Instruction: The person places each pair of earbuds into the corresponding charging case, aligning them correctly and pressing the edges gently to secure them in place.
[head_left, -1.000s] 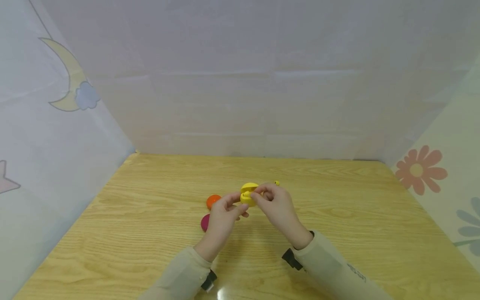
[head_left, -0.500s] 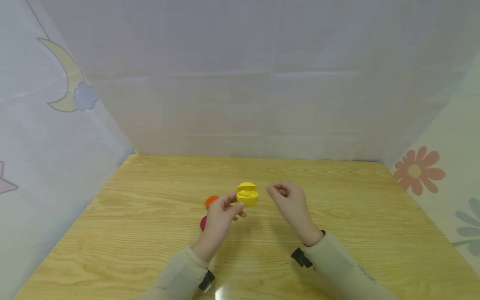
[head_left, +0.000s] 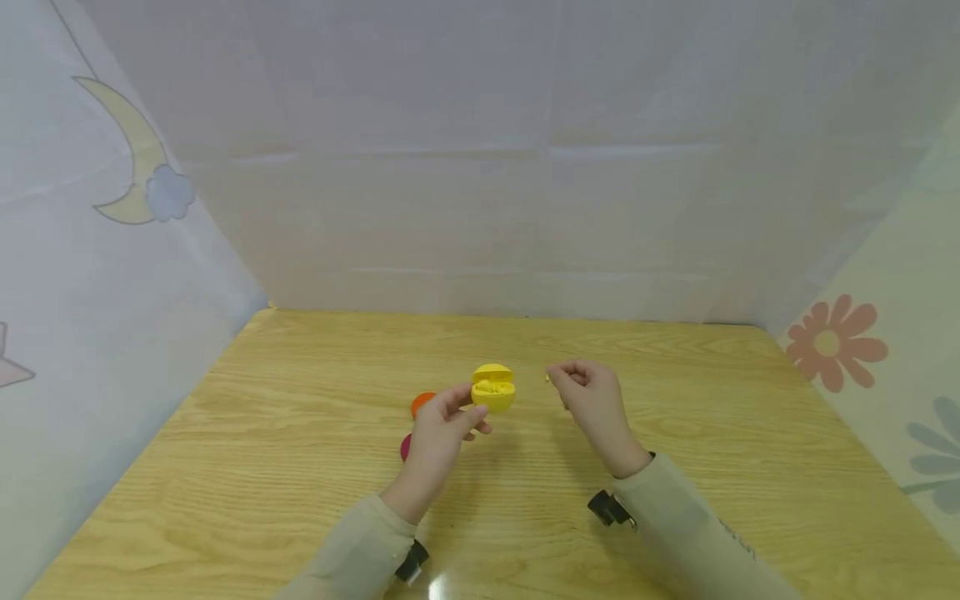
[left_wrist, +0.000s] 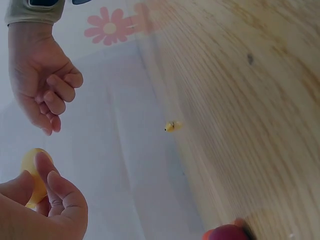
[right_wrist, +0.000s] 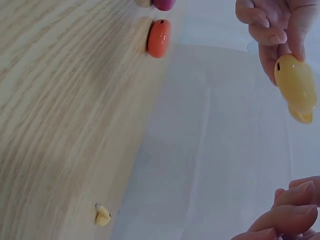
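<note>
In the head view, my left hand (head_left: 441,435) pinches a yellow earbud case (head_left: 492,401) off the table, its lid standing up. A yellow earbud (head_left: 486,387) appears to sit in the case's left side; the right side is too small to tell. My right hand (head_left: 596,404) hovers to the right, fingers loosely curled, with nothing visible between them. Just by its fingertips shows another yellow earbud (head_left: 547,378), mostly hidden there. The left wrist view shows that earbud (left_wrist: 173,126) lying on the table, apart from the hand.
An orange case (head_left: 422,404) and a magenta case (head_left: 406,447) lie on the wooden table (head_left: 300,442) behind my left hand, partly hidden by it. A pale cloth wall (head_left: 420,208) rises at the table's back edge, with printed cloth at both sides.
My right hand has left the yellow case and moved right, to near the loose earbud. The left hand keeps its grip on the case, which has barely shifted.
</note>
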